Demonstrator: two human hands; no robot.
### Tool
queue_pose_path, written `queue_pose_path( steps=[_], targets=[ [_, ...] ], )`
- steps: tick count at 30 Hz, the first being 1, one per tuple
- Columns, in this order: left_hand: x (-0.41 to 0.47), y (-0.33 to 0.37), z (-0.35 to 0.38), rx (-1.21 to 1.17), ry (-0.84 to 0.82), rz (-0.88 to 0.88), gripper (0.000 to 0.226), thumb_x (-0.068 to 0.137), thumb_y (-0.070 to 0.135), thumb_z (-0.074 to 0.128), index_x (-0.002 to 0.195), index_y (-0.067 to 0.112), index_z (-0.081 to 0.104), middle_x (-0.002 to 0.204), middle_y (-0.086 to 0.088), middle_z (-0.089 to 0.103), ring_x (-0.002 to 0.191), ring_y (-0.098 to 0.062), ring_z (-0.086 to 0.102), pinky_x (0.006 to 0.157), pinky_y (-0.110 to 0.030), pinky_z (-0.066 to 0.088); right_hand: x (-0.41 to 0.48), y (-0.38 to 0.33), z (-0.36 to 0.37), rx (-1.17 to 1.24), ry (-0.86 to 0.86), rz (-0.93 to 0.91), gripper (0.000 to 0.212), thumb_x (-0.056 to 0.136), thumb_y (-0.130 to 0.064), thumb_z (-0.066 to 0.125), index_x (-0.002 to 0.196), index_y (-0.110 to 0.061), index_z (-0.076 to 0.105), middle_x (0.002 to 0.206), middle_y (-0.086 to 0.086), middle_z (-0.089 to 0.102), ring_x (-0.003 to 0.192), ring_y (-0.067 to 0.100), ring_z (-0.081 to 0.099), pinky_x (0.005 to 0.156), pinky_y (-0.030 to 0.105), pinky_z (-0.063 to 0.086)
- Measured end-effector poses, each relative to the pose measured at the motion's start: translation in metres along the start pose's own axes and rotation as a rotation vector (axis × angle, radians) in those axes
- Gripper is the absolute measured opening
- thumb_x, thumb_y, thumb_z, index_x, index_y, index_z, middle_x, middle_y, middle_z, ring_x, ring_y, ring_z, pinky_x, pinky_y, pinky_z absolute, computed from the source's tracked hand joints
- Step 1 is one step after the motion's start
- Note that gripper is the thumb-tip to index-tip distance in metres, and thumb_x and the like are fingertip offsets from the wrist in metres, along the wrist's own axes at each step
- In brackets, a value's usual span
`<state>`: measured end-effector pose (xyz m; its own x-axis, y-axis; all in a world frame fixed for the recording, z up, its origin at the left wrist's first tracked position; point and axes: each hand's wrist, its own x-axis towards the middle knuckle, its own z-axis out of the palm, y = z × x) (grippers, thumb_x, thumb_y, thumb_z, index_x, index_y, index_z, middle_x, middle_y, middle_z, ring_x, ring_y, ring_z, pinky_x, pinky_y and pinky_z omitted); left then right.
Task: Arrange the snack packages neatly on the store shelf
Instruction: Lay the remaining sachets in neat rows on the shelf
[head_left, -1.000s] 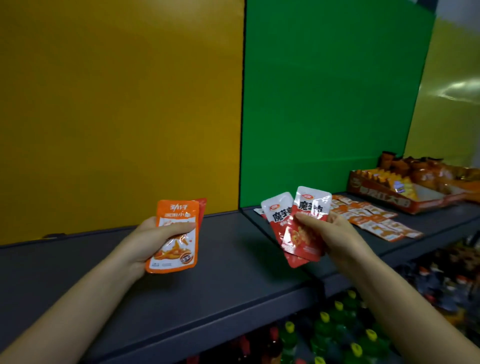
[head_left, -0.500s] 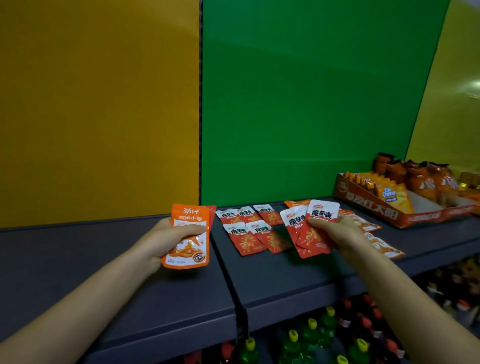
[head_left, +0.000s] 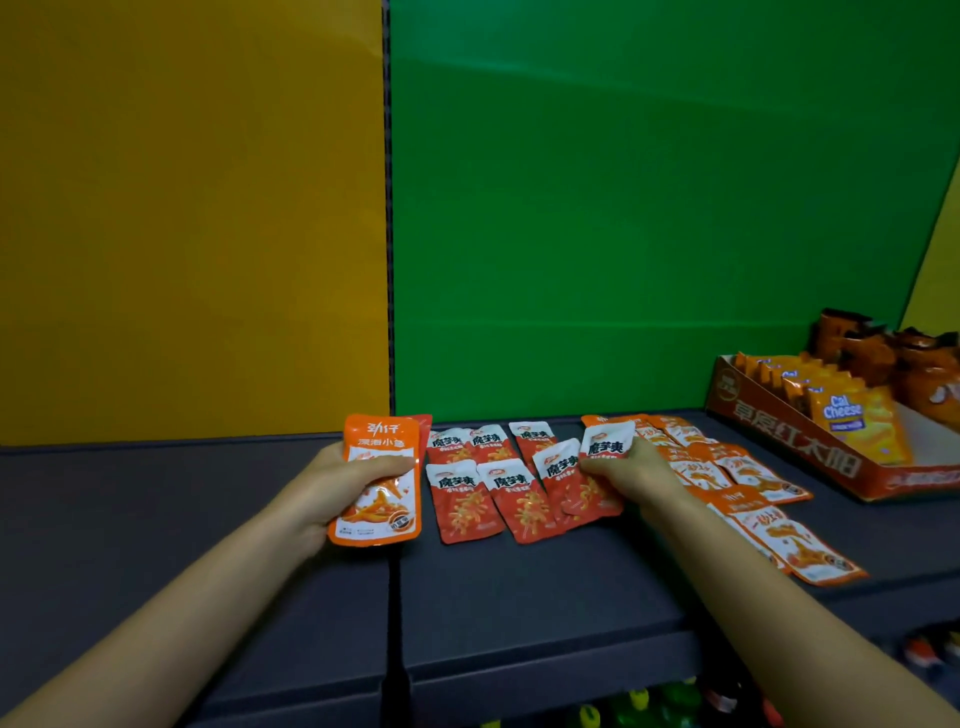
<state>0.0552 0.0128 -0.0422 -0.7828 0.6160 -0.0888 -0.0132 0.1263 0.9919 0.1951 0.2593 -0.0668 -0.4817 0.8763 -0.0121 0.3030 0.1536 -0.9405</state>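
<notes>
The step in hand looks like the laying-out of the red packets (head_left: 485, 478) in the middle of the frame. Three lie in a back row and two in a front row on the shelf (head_left: 519, 597), labels up, edges close together. The right hand (head_left: 631, 475) is just right of them, its grip closed on a fanned pair (head_left: 605, 447) of the same red packets, low over the shelf. I cannot tell whether the pair touches it.

The left hand (head_left: 332, 488), left of centre, has its grip closed round an upright orange packet (head_left: 382, 480), thumb across the face. A red edge shows behind it, so there may be a second packet.

The next move probably calls for sliding one packet off the pair and setting it flat beside the second front-row packet. It should line up with that row without overlapping. The gap there is narrow, because more orange packets (head_left: 748, 483) lie in an overlapping run from right of centre toward the lower right.

At the right edge a cardboard tray (head_left: 810, 447) stands on the shelf. Cal Cheese packs (head_left: 852, 421) stand in a file along its left side, and dark orange bags (head_left: 872, 353) sit at its back. Part of its pale floor shows bare at the front. Bottles (head_left: 639, 699) show dimly below the shelf.
</notes>
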Motion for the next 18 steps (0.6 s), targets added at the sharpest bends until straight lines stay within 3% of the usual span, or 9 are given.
queue_pose_path(
  steps=[4,8,13,16,18],
  targets=[
    [-0.011,-0.002,0.008,0.008,0.072,-0.023,0.013,0.08,0.018,0.07,0.087,0.015,0.06,0.07,-0.006,0.07,0.043,-0.011,0.065,0.039,-0.021,0.05,0.01,0.007,-0.001,-0.131,-0.011,-0.053,0.042,0.073,-0.018,0.076,0.109,-0.006,0.06,0.105,0.013,0.068,0.095,0.03,0.065,0.085,0.043,0.054],
    [-0.022,-0.006,0.015,-0.011,0.117,-0.042,0.014,0.08,0.017,0.071,0.088,0.014,0.06,0.06,-0.003,0.071,0.043,-0.012,0.066,0.039,-0.021,0.051,0.019,0.008,-0.007,-0.232,0.003,-0.1,0.045,0.072,-0.021,0.075,0.11,-0.005,0.058,0.107,0.015,0.066,0.098,0.031,0.064,0.085,0.042,0.053],
    [-0.034,-0.006,0.015,-0.006,0.161,-0.046,0.016,0.08,0.019,0.07,0.091,0.013,0.062,0.075,-0.009,0.071,0.048,-0.013,0.067,0.046,-0.025,0.052,0.024,0.004,-0.013,-0.377,-0.032,-0.135,0.05,0.08,-0.02,0.066,0.123,-0.001,0.049,0.117,0.016,0.062,0.106,0.032,0.059,0.082,0.033,0.048],
    [-0.042,-0.005,0.012,-0.018,0.163,-0.036,0.013,0.08,0.019,0.069,0.089,0.013,0.062,0.068,-0.005,0.072,0.047,-0.013,0.067,0.043,-0.023,0.052,0.018,-0.007,-0.022,-0.402,-0.025,-0.181,0.042,0.086,-0.024,0.058,0.12,0.0,0.051,0.121,0.02,0.061,0.109,0.035,0.058,0.086,0.036,0.045],
    [-0.048,-0.005,0.01,-0.026,0.146,-0.028,0.009,0.081,0.017,0.069,0.085,0.014,0.062,0.059,-0.001,0.071,0.046,-0.012,0.067,0.041,-0.02,0.051,0.006,-0.019,-0.028,-0.293,-0.046,-0.222,0.034,0.088,-0.027,0.057,0.113,-0.003,0.054,0.116,0.02,0.062,0.106,0.034,0.059,0.087,0.037,0.045]
  ],
)
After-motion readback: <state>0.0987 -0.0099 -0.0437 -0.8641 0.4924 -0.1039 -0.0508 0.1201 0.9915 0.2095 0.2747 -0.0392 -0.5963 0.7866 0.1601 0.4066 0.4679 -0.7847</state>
